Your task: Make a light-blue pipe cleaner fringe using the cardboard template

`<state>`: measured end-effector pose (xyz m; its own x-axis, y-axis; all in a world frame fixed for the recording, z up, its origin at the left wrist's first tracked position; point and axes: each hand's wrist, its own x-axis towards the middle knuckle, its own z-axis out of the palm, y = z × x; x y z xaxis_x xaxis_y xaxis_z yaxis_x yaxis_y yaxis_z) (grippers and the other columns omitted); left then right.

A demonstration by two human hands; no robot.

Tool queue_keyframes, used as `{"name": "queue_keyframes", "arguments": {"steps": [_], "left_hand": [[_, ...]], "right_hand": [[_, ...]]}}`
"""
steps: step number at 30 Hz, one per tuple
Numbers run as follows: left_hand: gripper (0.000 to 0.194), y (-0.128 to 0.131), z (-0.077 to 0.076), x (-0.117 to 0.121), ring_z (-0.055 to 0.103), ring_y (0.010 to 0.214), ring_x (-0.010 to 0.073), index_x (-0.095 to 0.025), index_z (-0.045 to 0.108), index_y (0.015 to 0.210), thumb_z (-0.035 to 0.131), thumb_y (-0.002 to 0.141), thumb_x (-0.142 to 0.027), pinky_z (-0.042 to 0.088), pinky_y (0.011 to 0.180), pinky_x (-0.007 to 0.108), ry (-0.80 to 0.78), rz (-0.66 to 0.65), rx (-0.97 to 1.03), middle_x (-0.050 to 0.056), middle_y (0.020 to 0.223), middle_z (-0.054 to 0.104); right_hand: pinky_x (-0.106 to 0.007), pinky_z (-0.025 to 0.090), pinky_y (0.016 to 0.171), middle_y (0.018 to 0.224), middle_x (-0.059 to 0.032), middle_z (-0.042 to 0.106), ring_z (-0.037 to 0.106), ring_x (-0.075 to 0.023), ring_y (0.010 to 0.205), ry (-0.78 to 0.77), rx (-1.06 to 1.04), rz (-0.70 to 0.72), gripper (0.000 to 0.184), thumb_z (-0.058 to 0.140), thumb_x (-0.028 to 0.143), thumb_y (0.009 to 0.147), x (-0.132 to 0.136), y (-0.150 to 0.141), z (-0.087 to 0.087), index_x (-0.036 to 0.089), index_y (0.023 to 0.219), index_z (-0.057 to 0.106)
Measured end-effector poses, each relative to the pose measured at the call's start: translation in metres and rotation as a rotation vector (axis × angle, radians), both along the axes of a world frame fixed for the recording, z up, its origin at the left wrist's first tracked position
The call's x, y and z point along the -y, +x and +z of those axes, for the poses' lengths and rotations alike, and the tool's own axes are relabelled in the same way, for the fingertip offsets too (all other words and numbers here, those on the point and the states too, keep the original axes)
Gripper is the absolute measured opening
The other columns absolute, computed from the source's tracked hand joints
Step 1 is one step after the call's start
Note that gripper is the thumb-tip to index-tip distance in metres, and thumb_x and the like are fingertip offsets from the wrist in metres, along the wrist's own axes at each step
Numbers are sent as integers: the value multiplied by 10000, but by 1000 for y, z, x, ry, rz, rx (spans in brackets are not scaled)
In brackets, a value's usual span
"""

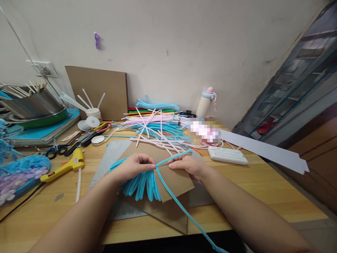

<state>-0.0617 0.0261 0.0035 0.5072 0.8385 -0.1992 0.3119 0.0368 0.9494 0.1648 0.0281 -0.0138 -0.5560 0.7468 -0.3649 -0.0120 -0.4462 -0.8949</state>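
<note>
A long blue pipe cleaner (176,201) bends at my left fingertips; one length runs up to the right, the other trails down past the table's front edge. My left hand (133,168) pinches it at the bend, over a fan of blue pipe cleaner loops (142,187) along a piece of cardboard (175,182). My right hand (191,166) is closed, thumb against curled fingers, by the upper length and over the cardboard. Just what its fingers grip is partly hidden. Beneath lies another cardboard sheet (168,212) on a grey cutting mat (123,214).
Behind my hands lie piles of pink pipe cleaners (150,121) and blue bundles (158,105). A yellow glue gun (64,168), scissors (56,150) and a flower-covered blue piece (23,179) are left. A white power strip (228,155) and a bottle (204,103) stand right.
</note>
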Motion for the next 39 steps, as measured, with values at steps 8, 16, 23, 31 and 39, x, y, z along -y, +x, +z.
{"name": "queue_keyframes", "arguments": {"steps": [8, 16, 23, 31, 39], "left_hand": [[254, 0, -8, -2, 520, 694, 127, -152, 649, 779, 613, 709, -393, 388, 658, 228, 23, 37, 0, -1, 726, 614], [268, 0, -4, -2, 502, 605, 102, -142, 609, 779, 668, 658, -374, 373, 572, 219, -35, 122, 35, -14, 666, 590], [251, 1, -7, -4, 492, 611, 97, -142, 575, 725, 669, 664, -366, 367, 570, 208, 92, 79, 43, -15, 654, 564], [322, -3, -4, -1, 526, 646, 129, -155, 657, 807, 602, 705, -456, 393, 602, 232, 116, 30, -61, 7, 721, 629], [298, -3, -5, 0, 532, 667, 126, -165, 655, 835, 599, 717, -434, 396, 612, 224, 113, 34, -32, -2, 745, 634]], "right_hand": [[-241, 400, 618, 766, -24, 633, 554, -144, 708, 358, 247, -63, 217, 663, 344, 646, 3, -5, 2, 151, 744, 657], [-226, 349, 552, 663, 15, 583, 502, -106, 602, 332, 216, -58, 195, 654, 344, 650, -2, 0, 3, 158, 693, 617], [-230, 368, 564, 682, 8, 610, 539, -120, 632, 294, 134, -77, 193, 665, 341, 655, -1, -2, 1, 168, 733, 629], [-271, 437, 656, 737, -28, 664, 601, -144, 673, 128, -73, -128, 249, 709, 335, 626, -3, 0, 1, 155, 794, 672], [-264, 453, 598, 700, -36, 665, 608, -146, 620, 54, -128, -171, 257, 652, 396, 703, -8, 0, -4, 151, 778, 626]]}}
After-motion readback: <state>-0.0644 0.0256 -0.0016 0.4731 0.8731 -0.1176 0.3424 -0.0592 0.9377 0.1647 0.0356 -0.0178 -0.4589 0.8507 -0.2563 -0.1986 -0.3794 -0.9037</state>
